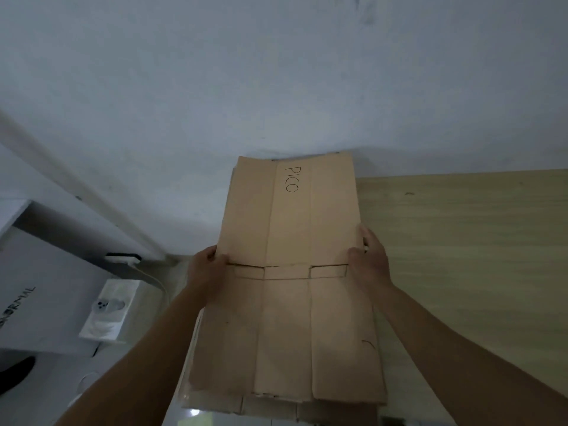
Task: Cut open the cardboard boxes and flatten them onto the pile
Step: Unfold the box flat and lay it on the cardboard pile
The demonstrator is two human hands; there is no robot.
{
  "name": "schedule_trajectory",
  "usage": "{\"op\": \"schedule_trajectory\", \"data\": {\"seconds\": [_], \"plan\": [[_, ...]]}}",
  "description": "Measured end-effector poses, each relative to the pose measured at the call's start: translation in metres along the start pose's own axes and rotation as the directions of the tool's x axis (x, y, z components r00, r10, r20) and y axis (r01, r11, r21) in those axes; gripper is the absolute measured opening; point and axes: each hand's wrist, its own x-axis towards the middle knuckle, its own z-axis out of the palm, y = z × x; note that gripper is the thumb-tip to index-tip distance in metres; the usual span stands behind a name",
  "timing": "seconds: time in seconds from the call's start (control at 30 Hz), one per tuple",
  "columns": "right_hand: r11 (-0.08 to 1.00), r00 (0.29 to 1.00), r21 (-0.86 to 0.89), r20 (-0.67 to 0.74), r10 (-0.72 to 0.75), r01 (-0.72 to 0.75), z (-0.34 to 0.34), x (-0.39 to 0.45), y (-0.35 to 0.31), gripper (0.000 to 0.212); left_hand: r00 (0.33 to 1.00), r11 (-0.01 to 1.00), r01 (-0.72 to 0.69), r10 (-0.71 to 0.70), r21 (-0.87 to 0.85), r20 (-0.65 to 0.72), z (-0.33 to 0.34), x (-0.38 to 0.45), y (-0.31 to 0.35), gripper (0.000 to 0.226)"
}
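Brown cardboard, flattened [289, 272], is held at mid-length by both hands in the head view. "PICO" is handwritten near the far end, and a cut seam is seen running across at hand level.

Left hand [205, 269]: the left edge of the sheet is gripped, thumb on the top face, fingers curled under the edge. Forearm is extended from the lower left, wrist roughly straight.

Right hand [370, 259]: the right edge is gripped the same way, thumb laid on top near the seam, fingers wrapped round the edge. Forearm is extended from the lower right.

The sheet is laid lengthwise away from the person, over more flattened cardboard, the pile [270, 405], whose edges are seen at the near end. Whether the sheet is fully resting on it cannot be told.

A light wood surface [461, 241] is seen to the right, touching the wall [276, 72]. At left, a white box [107, 309] printed with a phone picture is set on a grey unit, with a cable [150, 276] beside it.
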Motion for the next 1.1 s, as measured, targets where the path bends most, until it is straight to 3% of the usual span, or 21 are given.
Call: {"op": "schedule_trajectory", "data": {"seconds": [0.07, 0.17, 0.27, 0.4, 0.63, 0.77, 0.87, 0.97, 1.1], "plan": [[0.986, 0.999, -0.168, -0.021, -0.025, 0.021, 0.014, 0.004, 0.005, 0.062, 1.0, 0.995, 0.003, -0.001, 0.099, -0.02, 0.01, 0.011, -0.011, 0.023], [0.93, 0.999, -0.366, 0.032, -0.025, 0.035, 0.027, 0.012, 0.013, 0.069, 0.994, 0.99, 0.061, -0.048, 0.131, -0.095, 0.026, 0.026, -0.016, 0.044], [0.92, 0.999, -0.392, 0.053, 0.005, 0.016, 0.037, 0.018, 0.022, 0.084, 0.989, 0.97, 0.097, -0.07, 0.222, -0.127, 0.039, 0.03, -0.021, 0.055], [0.831, 0.999, -0.555, 0.034, -0.033, 0.046, 0.052, 0.028, 0.028, 0.082, 0.995, 0.951, 0.099, -0.089, 0.292, -0.046, 0.051, 0.038, -0.033, 0.085], [0.764, 0.999, -0.644, 0.025, -0.042, 0.048, 0.066, 0.032, 0.036, 0.082, 0.997, 0.916, 0.083, -0.073, 0.394, -0.04, 0.052, 0.046, -0.038, 0.085], [0.777, 0.991, -0.616, 0.055, -0.12, 0.128, 0.052, 0.02, 0.024, 0.079, 0.991, 0.828, -0.035, 0.101, 0.56, -0.089, 0.054, 0.032, -0.019, 0.075], [0.749, 0.969, -0.632, 0.013, -0.245, 0.198, 0.028, 0.008, 0.021, 0.075, 0.965, 0.774, -0.209, 0.263, 0.598, -0.003, 0.07, 0.015, 0.009, 0.066], [0.697, 0.905, -0.657, -0.054, -0.422, 0.286, -0.013, -0.003, 0.026, 0.072, 0.9, 0.731, -0.405, 0.424, 0.549, 0.1, 0.1, -0.011, 0.049, 0.062], [0.606, 0.822, -0.741, -0.134, -0.553, 0.288, -0.094, -0.014, 0.038, 0.063, 0.766, 0.62, -0.619, 0.613, 0.482, 0.194, 0.153, -0.06, 0.103, 0.06]]}}
